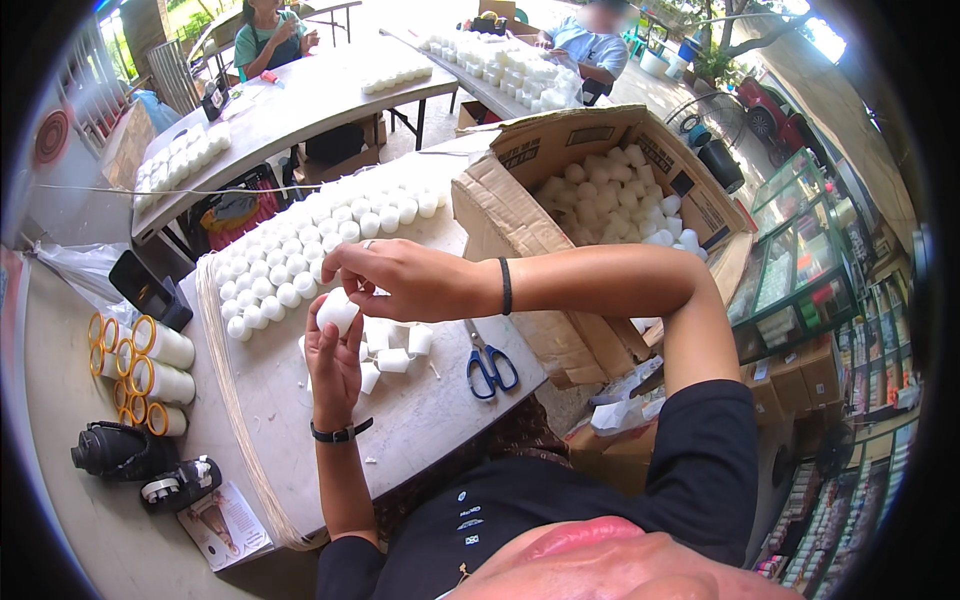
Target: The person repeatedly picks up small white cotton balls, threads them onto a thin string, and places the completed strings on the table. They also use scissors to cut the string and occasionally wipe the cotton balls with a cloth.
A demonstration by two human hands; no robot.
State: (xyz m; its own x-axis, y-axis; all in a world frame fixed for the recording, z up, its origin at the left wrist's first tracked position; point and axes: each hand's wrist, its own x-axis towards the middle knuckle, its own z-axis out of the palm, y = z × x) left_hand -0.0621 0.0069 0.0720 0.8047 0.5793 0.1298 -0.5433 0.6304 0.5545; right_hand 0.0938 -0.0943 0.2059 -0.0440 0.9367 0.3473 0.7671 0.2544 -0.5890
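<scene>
A rounded white piece [338,314], open-ended or solid I cannot tell, sits up off the bench [455,430] in the left hand [333,365], whose fingers are clamped around its sides from the 6 o'clock side. The right hand [408,281] arches over it from 2 o'clock, fingers bent and close above the piece; whether their tips pinch anything I cannot tell.

Taking the held piece as the clock's centre, loose white pieces [394,360] lie tipped on the bench at 4 o'clock. Blue-handled scissors [491,373] lie between 3 and 4, beyond them. Close rows of white pieces [290,262] stand from 10 round to 1 o'clock. At 2 o'clock an open cardboard box [510,205] holds a heap of similar pieces [600,195].

A bundle of pale strands [222,350] runs along the bench at 8 and 9 o'clock. Past it, white cylinders with orange rims [160,375] are stacked between 8 and 9, with a black bottle [115,450] at 8 and an open black case [148,290] at 9.

Farther out, another bench [310,105] spans 12 o'clock, one person [268,45] behind it between 11 and 12, a second person [588,50] near 1:30. A glass cabinet [795,260] stands at 3 o'clock.
</scene>
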